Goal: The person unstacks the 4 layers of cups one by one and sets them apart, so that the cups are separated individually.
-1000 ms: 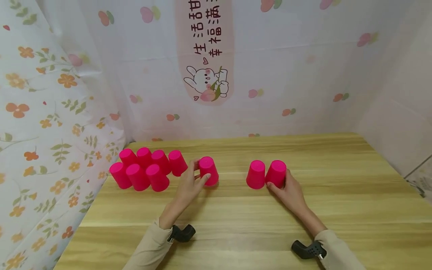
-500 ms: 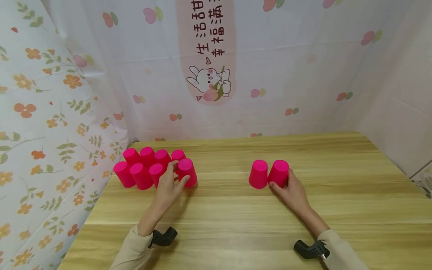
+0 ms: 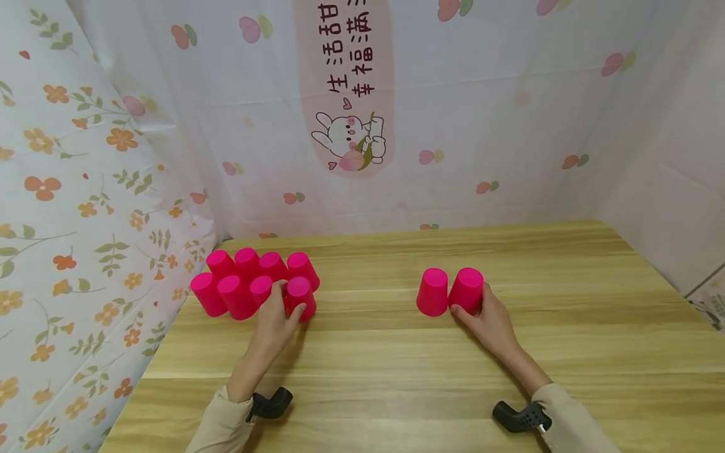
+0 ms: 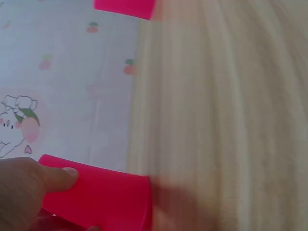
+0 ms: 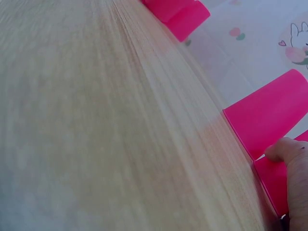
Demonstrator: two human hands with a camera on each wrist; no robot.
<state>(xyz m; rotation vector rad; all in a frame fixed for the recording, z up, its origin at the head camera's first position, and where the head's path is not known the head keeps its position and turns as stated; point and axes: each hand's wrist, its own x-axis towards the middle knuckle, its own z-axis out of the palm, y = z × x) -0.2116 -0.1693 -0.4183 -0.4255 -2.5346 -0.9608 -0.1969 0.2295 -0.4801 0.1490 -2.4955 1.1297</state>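
My left hand (image 3: 274,324) grips an upside-down pink cup (image 3: 300,298) at the right end of the front row on the left. In the left wrist view the thumb lies along the side of that cup (image 4: 103,197). My right hand (image 3: 488,321) holds another upturned pink cup (image 3: 467,290) low on its side, fingers behind it. Just left of it stands a second pink cup (image 3: 433,292), rims close together. The right wrist view has this neighbouring cup (image 5: 269,113) upside down on the wood, with my thumb near its rim.
Several upturned pink cups (image 3: 236,297) stand in two rows at the table's left. The wooden table (image 3: 374,377) runs back to a printed curtain (image 3: 249,126), with a floral curtain (image 3: 85,251) along the left. A black wrist mount (image 3: 272,404) sticks out from each sleeve.
My left hand has carried its cup leftward from mid-table to the end of the front row. The right hand and its two cups stay in place.
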